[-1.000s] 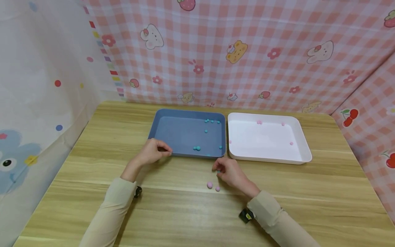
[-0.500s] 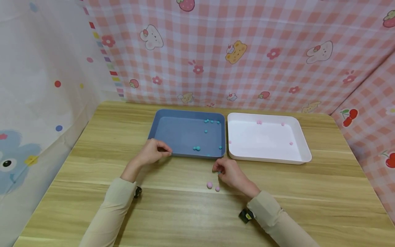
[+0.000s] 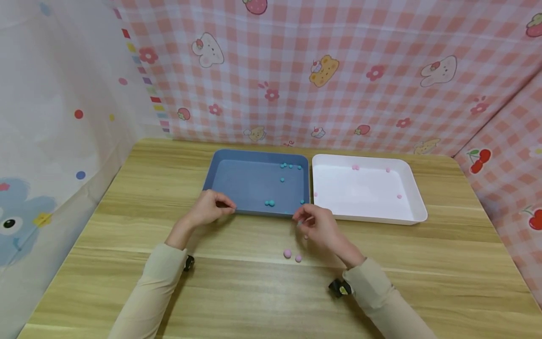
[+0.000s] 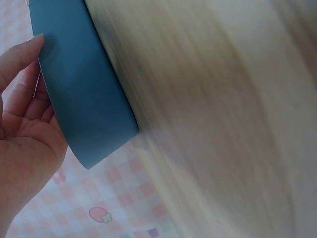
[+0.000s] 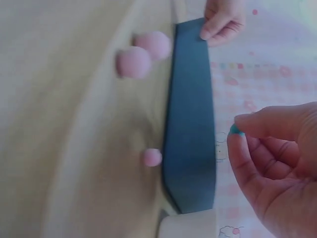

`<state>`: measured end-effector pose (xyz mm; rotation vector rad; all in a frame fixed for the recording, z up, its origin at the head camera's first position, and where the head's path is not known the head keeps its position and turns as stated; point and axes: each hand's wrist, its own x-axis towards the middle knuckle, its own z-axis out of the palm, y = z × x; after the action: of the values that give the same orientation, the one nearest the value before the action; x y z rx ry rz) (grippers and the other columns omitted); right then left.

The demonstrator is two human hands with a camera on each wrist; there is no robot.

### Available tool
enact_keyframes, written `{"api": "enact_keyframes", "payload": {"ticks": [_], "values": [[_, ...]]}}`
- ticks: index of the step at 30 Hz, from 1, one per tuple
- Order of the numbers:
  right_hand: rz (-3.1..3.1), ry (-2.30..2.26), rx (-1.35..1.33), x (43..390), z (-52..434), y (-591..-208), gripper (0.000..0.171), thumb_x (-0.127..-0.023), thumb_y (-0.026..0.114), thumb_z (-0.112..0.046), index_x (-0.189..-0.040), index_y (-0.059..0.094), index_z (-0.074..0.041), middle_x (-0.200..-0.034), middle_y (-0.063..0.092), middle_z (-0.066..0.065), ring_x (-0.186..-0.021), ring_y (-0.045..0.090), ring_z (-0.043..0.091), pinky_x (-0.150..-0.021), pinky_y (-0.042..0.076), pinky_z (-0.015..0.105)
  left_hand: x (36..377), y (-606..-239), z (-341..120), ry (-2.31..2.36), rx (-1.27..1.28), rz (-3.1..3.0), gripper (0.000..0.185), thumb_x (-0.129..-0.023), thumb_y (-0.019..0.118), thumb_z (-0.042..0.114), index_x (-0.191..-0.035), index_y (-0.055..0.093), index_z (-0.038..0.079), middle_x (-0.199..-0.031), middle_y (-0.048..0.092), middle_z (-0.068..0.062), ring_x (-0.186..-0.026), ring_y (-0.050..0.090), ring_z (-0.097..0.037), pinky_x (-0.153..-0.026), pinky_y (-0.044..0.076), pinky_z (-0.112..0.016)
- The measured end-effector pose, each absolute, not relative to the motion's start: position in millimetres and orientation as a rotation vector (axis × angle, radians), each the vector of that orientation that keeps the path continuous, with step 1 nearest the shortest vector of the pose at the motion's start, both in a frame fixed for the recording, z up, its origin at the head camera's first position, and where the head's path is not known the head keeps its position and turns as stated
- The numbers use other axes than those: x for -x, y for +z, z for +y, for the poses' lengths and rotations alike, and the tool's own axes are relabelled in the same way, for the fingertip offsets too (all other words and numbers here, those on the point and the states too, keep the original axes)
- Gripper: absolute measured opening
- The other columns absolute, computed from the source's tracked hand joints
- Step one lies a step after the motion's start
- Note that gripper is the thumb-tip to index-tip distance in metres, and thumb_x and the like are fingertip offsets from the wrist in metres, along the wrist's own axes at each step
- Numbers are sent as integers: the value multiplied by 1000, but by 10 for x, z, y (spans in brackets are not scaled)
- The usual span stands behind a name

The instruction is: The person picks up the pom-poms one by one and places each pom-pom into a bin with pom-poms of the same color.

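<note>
My right hand [image 3: 322, 227] pinches a small teal ball [image 5: 235, 130] between thumb and forefinger, just in front of the blue tray's near right corner. With thumb outside and fingers inside, my left hand [image 3: 207, 208] grips the near rim of the blue tray [image 3: 241, 183] toward its left end. Several teal balls lie in that tray, including a larger teal ball [image 3: 272, 203] near the front wall. On the wooden table near my right hand rest a larger pink ball [image 3: 287, 254], a smaller pink ball [image 3: 298, 258] and a tiny pink ball [image 5: 152, 157].
A white tray [image 3: 360, 193] stands right of the blue one, holding several pink balls along its sides. A pink checked cloth [image 3: 292, 108] hangs behind the wooden table [image 3: 254, 301], and a white cloth [image 3: 97, 70] hangs at the left.
My right hand has lifted the teal ball off the table and moved up toward the blue tray. A tiny pink ball now shows beneath it. The left hand keeps its place.
</note>
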<state>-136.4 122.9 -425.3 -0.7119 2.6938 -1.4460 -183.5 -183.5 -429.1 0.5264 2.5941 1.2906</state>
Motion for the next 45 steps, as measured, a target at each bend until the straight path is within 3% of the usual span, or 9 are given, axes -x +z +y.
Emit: {"api": "enact_keyframes", "payload": {"ticks": [5, 15, 32, 45], "values": [[2680, -1482, 602, 1450, 1195, -4159, 13, -79, 64, 11, -90, 63, 3, -88, 65, 15, -78, 61, 21, -70, 52, 29, 1839, -4298, -1839, 1294, -536, 2595, 7, -81, 68, 0, -86, 73, -3, -83, 70, -12, -74, 63, -17, -64, 50, -25], [2634, -1638, 605, 1651, 1078, -4037, 15, -78, 65, 11, -90, 64, 2, -90, 66, 17, -83, 63, 27, -72, 53, 30, 1838, -4281, -1833, 1284, -533, 2600, 7, -81, 69, 0, -86, 73, -2, -82, 70, -12, -73, 62, -15, -63, 49, -24], [2541, -1811, 435, 1939, 779, -4055, 15, -81, 66, 7, -95, 65, 6, -95, 66, 22, -88, 62, 32, -80, 51, 41, 1842, -4297, -1843, 1289, -554, 2598, 7, -81, 69, 0, -85, 74, -2, -82, 71, -11, -73, 63, -16, -64, 49, -24], [2547, -1843, 292, 2073, 657, -4131, 14, -81, 66, 7, -94, 66, 3, -93, 66, 17, -86, 61, 28, -78, 50, 34, 1841, -4296, -1839, 1278, -533, 2603, 8, -81, 69, 0, -87, 74, -2, -83, 71, -12, -74, 63, -16, -64, 50, -25]]}}
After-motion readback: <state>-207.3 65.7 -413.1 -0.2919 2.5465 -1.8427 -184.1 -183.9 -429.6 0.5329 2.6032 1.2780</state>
